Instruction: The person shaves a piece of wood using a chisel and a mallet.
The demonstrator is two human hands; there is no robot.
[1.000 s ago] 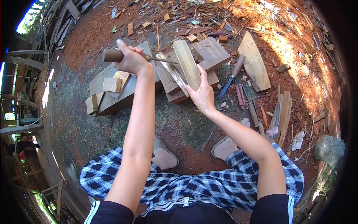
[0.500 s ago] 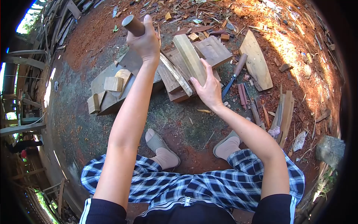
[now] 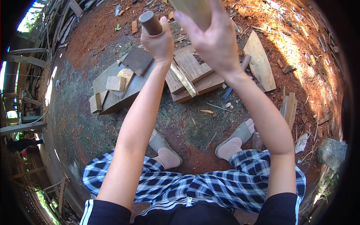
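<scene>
My left hand point(image 3: 159, 45) is closed around a round brown wooden handle point(image 3: 151, 23); the tool's other end is hidden behind the hand. Close to the camera, my right hand point(image 3: 217, 45) grips a pale squared wood block point(image 3: 195, 13), partly cut off by the top edge. Below both hands lie thick wooden boards point(image 3: 187, 67), stacked unevenly, with a narrow pale strip of wood point(image 3: 184, 79) across them. A blade with a wooden handle point(image 3: 245, 62) is partly covered by my right forearm.
Left of the stack, a grey slab point(image 3: 107, 77) bears a dark square piece point(image 3: 138, 60) and small wood blocks point(image 3: 115, 83). A pointed pale board point(image 3: 258, 62) lies at right. Offcuts and wood chips litter the red ground. A stone block point(image 3: 332, 153) stands at far right.
My right hand has lifted the wood block off the stack, up and closer to the camera. My left hand has shifted slightly right with the handle still in it.
</scene>
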